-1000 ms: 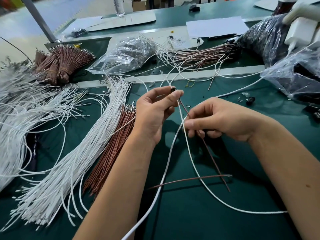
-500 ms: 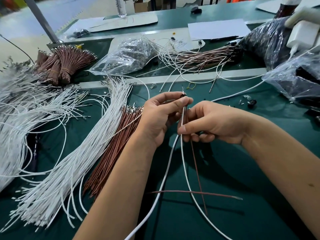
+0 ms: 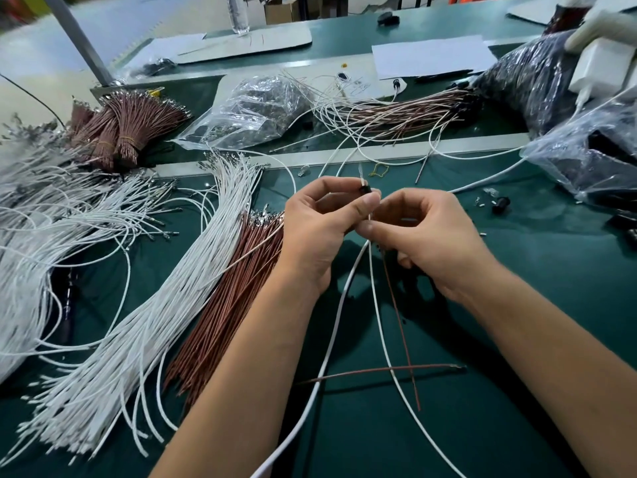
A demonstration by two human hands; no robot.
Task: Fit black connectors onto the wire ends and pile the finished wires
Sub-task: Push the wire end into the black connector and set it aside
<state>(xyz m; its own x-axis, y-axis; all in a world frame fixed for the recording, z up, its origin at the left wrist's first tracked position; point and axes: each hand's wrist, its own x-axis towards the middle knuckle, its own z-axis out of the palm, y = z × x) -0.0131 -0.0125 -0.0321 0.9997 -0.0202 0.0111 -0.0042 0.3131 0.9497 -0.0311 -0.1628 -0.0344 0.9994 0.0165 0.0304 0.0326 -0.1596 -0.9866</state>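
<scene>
My left hand pinches a small black connector between thumb and forefinger above the green table; a metal wire tip sticks out of its top. My right hand sits close beside it and pinches a white wire just under the connector. A brown wire hangs down from the same hand. Both wires trail toward the table's near edge. Another brown wire lies crosswise on the table below them.
Loose white wires and brown wires lie fanned out at left. Tied brown bundles sit far left. A pile of finished wires and plastic bags lie behind a metal rail. Loose black connectors lie at right.
My right hand has moved up and left until it meets my left hand at the connector. The white wire's tip now pokes out above the connector.
</scene>
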